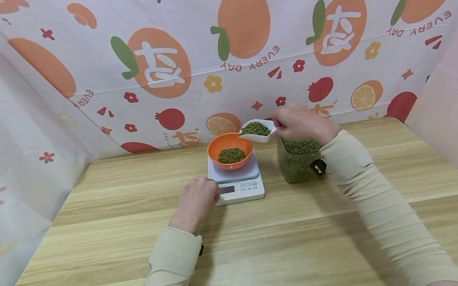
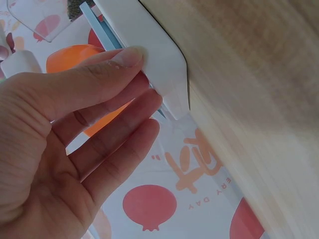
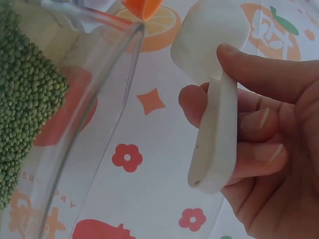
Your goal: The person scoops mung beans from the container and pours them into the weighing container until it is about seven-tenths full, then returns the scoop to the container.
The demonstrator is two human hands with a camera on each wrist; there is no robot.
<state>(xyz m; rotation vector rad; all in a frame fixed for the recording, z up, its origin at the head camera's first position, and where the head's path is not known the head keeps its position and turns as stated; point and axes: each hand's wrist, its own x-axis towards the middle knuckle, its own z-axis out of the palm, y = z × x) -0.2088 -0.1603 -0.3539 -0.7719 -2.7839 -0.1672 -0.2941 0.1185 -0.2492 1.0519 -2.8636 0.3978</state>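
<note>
My right hand [image 1: 303, 123] grips a white scoop [image 3: 214, 134] by its handle, thumb on top and fingers wrapped beneath. Mung beans [image 1: 256, 129] fill the scoop, which hangs over the right rim of an orange bowl [image 1: 216, 150]. More mung beans [image 1: 231, 155] lie in the bottom of that bowl, which sits on a white kitchen scale [image 1: 243, 196]. My left hand [image 2: 75, 124] is at the scale's front left corner, thumb and fingertips touching its edge, the fingers relaxed and slightly bent.
Right of the scale stands a clear square container [image 1: 298, 167] of mung beans, with a black piece on its side, partly behind my right forearm. All stand toward the back of the wooden table [image 1: 271, 254]. A fruit-print cloth [image 1: 214, 101] hangs behind.
</note>
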